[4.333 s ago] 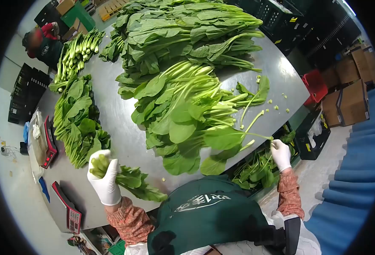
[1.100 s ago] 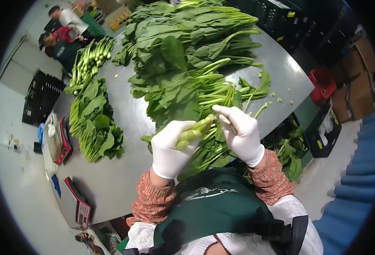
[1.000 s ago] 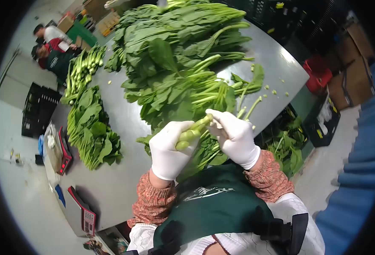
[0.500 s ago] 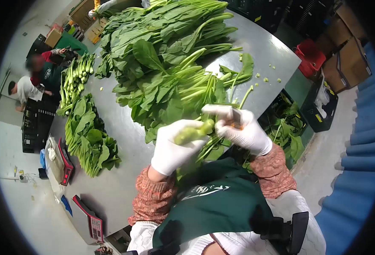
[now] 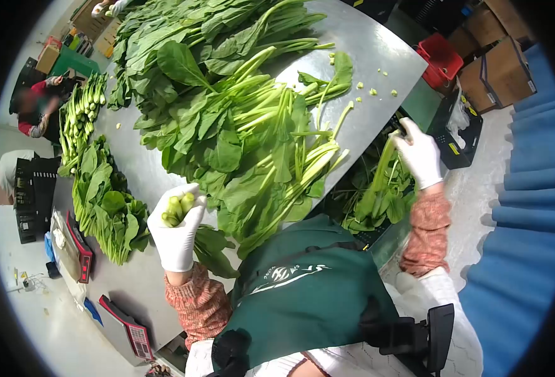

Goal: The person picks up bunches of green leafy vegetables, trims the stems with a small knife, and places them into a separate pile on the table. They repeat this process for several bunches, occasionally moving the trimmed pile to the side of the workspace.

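Note:
My left hand, in a white glove, is closed around a small bunch of green stalks, their pale cut ends facing up and leaves hanging below. My right hand, also gloved, is over a dark crate of loose greens at the right. Its fingers are curled, with a small dark thing between them that I cannot make out. A leafy stalk stands just below these fingertips. Between my hands, a large pile of leafy greens lies on the metal table.
Bundled greens lie along the table's left side, near two red-edged scales. Small cut bits are scattered at the right. Beyond are a red basket, cardboard boxes and a blue curtain. Other people are at the far left.
My hands have moved apart: the left went leftward with the bunch, the right went right, over the crate. The view has shifted, and more stalks show at the front of the pile.

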Tool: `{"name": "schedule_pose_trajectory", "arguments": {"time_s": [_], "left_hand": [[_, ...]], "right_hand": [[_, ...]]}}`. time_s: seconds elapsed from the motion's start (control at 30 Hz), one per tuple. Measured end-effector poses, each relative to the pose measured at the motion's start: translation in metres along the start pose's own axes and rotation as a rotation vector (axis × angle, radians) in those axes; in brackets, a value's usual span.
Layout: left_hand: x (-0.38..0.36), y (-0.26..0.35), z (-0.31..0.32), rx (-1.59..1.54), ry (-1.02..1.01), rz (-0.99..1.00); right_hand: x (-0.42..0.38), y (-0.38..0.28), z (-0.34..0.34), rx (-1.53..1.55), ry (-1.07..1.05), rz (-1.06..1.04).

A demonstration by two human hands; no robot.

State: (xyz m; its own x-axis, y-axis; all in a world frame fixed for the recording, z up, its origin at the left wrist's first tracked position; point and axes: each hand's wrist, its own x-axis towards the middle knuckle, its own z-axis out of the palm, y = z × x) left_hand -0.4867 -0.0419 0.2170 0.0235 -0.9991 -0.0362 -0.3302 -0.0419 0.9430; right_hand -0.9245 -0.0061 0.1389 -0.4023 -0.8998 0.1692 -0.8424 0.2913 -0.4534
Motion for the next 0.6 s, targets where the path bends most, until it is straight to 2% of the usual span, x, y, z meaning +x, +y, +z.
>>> {"name": "schedule_pose_trajectory", "arguments": {"time_s": [0.03,0.1,0.23,0.3,0.4,0.43,0.47,0.53,0.57,0.6], "left_hand": [[0.001,-0.003,0.005,-0.033,-0.024,0.024],[0.002,-0.003,0.011,0.012,-0.055,0.074],[0.005,0.004,0.015,0.042,-0.054,0.097],[0.001,0.006,0.011,0.046,-0.022,0.138],[-0.005,0.008,-0.002,0.041,-0.003,0.156],[-0.005,0.013,-0.007,0.184,-0.012,0.247],[-0.005,0.003,-0.011,0.050,0.001,0.169],[-0.004,-0.003,-0.014,-0.069,0.034,0.073],[-0.003,-0.006,-0.014,-0.044,0.035,0.071],[-0.002,-0.005,-0.014,-0.087,0.044,0.050]], "right_hand": [[-0.006,-0.005,0.018,0.167,-0.008,-0.042],[-0.013,-0.033,0.058,0.676,-0.216,0.026],[0.003,-0.097,0.106,0.505,-0.336,-0.086],[0.008,-0.129,0.109,0.157,-0.380,-0.144],[0.008,-0.147,0.128,0.088,-0.201,-0.129],[0.010,-0.153,0.124,0.099,-0.193,-0.098],[0.017,-0.152,0.129,0.188,-0.222,-0.063],[0.026,-0.156,0.137,0.036,-0.159,-0.099],[0.035,-0.154,0.140,0.059,-0.341,-0.059],[0.041,-0.146,0.159,-0.035,-0.433,-0.047]]}}
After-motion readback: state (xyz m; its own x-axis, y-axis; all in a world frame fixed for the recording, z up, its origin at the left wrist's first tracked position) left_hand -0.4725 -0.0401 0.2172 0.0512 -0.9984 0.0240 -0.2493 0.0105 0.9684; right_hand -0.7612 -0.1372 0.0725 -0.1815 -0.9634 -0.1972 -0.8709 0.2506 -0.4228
